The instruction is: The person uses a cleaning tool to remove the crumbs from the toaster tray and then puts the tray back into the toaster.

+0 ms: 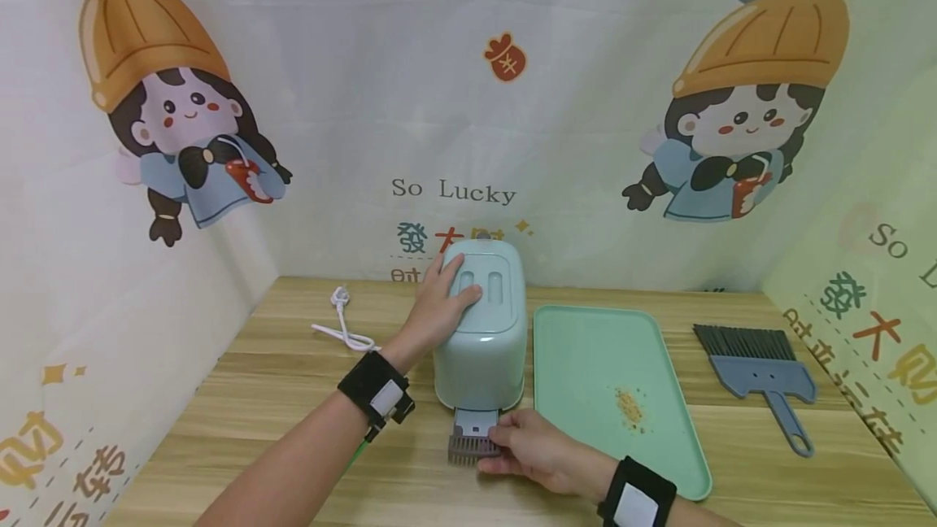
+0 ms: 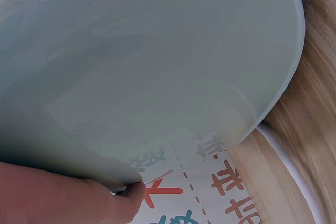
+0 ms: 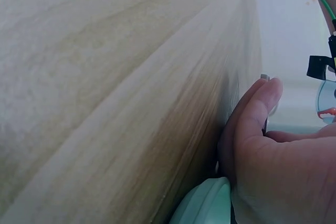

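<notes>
A pale mint toaster [image 1: 479, 364] stands on the wooden table, with two oblong recesses in its top. My left hand [image 1: 437, 303] rests on the top and left side, its fingers spread. In the left wrist view, the toaster's glossy side [image 2: 157, 66] fills much of the picture, with a finger [image 2: 58, 195] along its edge. Low at the toaster's near end, a grey ribbed crumb tray [image 1: 472, 447] sticks out. My right hand [image 1: 538, 450] pinches its right side between thumb and fingers. In the right wrist view, the right hand [image 3: 283, 166] largely hides that piece.
Right of the toaster lies a mint-green tray [image 1: 586, 348] with a small heap of crumbs [image 1: 629, 409]. Farther right is a blue-grey brush [image 1: 764, 381] with dark bristles. A white power cord [image 1: 351, 340] with a plug lies at the left. Printed cloth [image 1: 366, 104] hangs behind the table.
</notes>
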`<action>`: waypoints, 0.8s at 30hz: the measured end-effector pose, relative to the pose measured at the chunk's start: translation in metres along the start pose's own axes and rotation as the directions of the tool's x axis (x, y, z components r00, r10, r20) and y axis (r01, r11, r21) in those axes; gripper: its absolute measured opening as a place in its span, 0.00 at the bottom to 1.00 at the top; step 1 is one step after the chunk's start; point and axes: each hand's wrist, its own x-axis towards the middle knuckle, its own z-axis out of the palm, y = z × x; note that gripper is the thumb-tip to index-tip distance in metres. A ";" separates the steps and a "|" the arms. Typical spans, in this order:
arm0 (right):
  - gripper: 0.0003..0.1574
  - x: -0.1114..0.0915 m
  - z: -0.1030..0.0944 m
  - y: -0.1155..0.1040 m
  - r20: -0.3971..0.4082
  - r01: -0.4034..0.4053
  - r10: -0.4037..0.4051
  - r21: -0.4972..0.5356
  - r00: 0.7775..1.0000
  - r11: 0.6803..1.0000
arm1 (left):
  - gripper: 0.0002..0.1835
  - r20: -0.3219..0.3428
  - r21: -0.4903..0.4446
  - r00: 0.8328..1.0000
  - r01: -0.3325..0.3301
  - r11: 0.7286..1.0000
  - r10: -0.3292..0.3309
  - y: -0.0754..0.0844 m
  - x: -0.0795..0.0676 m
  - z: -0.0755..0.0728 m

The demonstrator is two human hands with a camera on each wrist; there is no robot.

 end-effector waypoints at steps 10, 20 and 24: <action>0.15 0.006 -0.004 -0.004 -0.015 -0.008 0.009 0.037 1.000 0.999 | 0.34 -0.005 0.007 1.000 0.006 1.000 -0.006 0.000 -0.001 -0.001; 0.17 0.008 -0.003 -0.006 -0.065 0.001 0.004 0.075 0.998 0.997 | 0.35 -0.005 0.006 1.000 -0.001 1.000 0.001 0.000 -0.001 -0.002; 0.16 0.009 -0.003 -0.004 -0.068 0.016 -0.010 0.084 0.998 0.996 | 0.35 -0.007 0.010 1.000 -0.006 1.000 0.006 0.000 0.000 0.000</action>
